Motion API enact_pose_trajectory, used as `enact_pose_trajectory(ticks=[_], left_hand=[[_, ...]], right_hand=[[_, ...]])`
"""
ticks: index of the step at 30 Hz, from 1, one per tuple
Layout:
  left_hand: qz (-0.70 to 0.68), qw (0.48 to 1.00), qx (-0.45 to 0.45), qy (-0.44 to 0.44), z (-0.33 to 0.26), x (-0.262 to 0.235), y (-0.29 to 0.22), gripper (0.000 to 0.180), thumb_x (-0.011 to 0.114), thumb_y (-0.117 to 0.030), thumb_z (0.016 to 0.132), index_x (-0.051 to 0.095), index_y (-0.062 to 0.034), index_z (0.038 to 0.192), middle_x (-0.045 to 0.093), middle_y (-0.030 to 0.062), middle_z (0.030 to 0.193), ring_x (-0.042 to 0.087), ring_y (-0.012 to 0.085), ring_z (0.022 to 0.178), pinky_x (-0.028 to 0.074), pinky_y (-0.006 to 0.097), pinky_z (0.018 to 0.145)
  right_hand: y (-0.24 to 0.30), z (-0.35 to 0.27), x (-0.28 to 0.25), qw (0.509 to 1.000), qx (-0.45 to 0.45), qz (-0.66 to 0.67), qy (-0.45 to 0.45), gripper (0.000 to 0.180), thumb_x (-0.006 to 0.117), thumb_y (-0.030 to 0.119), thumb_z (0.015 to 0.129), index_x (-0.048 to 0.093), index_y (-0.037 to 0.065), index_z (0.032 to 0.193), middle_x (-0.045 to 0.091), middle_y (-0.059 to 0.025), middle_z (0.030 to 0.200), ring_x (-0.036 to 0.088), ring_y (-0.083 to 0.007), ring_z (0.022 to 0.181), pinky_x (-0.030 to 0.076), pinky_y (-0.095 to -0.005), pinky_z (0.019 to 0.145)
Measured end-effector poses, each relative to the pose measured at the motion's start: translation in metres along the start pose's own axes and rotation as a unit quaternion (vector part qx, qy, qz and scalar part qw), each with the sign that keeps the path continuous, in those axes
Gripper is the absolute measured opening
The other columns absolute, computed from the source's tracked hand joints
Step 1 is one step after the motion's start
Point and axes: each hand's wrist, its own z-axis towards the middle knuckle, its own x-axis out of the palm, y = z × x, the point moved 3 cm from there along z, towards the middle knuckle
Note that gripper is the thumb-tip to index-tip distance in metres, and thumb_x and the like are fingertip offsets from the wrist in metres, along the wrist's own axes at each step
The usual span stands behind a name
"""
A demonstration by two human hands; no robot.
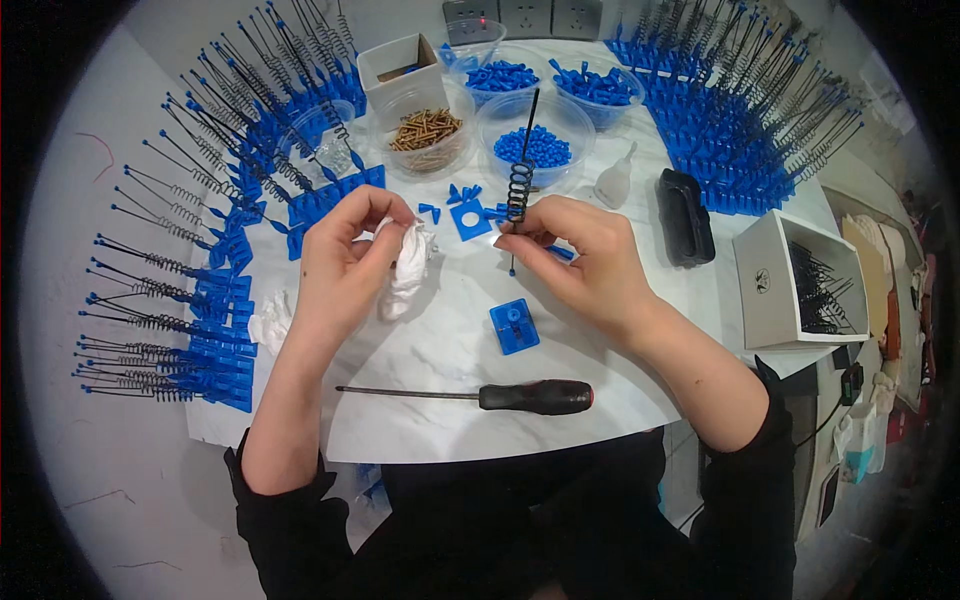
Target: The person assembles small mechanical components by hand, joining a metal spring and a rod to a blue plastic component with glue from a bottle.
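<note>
Between the thumb and fingers of my right hand (580, 250) is a black spring (519, 188) with a straight rod running up out of it. A small blue tip shows at its lower end, below my fingers. My left hand (350, 255) pinches a crumpled white tissue (408, 268). In front of my hands lies a square blue plastic block (514, 326) with a round boss. Beyond them rests a flat blue square piece (470, 219) with a round hole, among several small blue parts. Nearest me, a screwdriver (535, 397) with a black handle lies across the table.
Rows of blue bases with springs and rods stand at the left (225, 330) and far right (715, 150). Tubs hold brass screws (427, 130), blue beads (533, 147) and blue parts (598, 84). A white box of black springs (822, 290), a black case (686, 217) and a squeeze bottle (615, 181) sit at right.
</note>
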Motion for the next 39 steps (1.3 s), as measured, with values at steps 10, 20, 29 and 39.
enact_pose_trajectory(ticks=[10,20,29,39], left_hand=[[0.059,0.996,-0.006,0.07,-0.016,0.013,0.003,0.016,0.071,-0.006,0.082,0.062,-0.0003,0.093,0.063,0.0044,0.096,0.059,0.0078,0.079,0.047,0.02,0.069],[-0.042,0.998,0.036,0.03,-0.013,0.008,0.009,0.014,0.06,0.002,0.087,0.063,0.0003,0.101,0.06,0.0079,0.112,0.055,0.0107,0.1,0.045,0.022,0.082],[-0.076,0.994,-0.035,0.076,-0.018,0.022,0.01,0.028,0.075,-0.001,0.075,0.065,0.0,0.101,0.053,0.0119,0.125,0.057,0.0196,0.113,0.054,0.031,0.089],[0.152,0.981,0.091,0.077,-0.021,0.029,0.006,0.015,0.073,-0.006,0.072,0.067,-0.0037,0.085,0.066,0.0098,0.108,0.063,0.0198,0.094,0.05,0.028,0.066]], right_hand=[[-0.001,0.002,0.001,1.0,0.007,0.001,0.001,0.012,0.07,0.009,0.081,0.062,0.0,0.081,0.064,-0.0101,0.074,0.063,-0.0224,0.065,0.05,-0.0302,0.058],[0.0,0.003,0.0,1.0,0.012,0.008,0.007,0.011,0.069,0.007,0.082,0.062,-0.002,0.082,0.064,-0.0116,0.075,0.065,-0.0216,0.066,0.052,-0.0294,0.061],[-0.001,0.003,-0.001,1.0,0.009,0.005,0.009,0.012,0.069,0.007,0.082,0.062,-0.002,0.083,0.065,-0.0119,0.076,0.066,-0.0216,0.067,0.052,-0.0291,0.061],[-0.003,0.003,0.0,1.0,0.004,0.0,0.002,0.012,0.07,0.008,0.081,0.062,-0.001,0.083,0.065,-0.0117,0.076,0.065,-0.0219,0.066,0.052,-0.0294,0.06]])
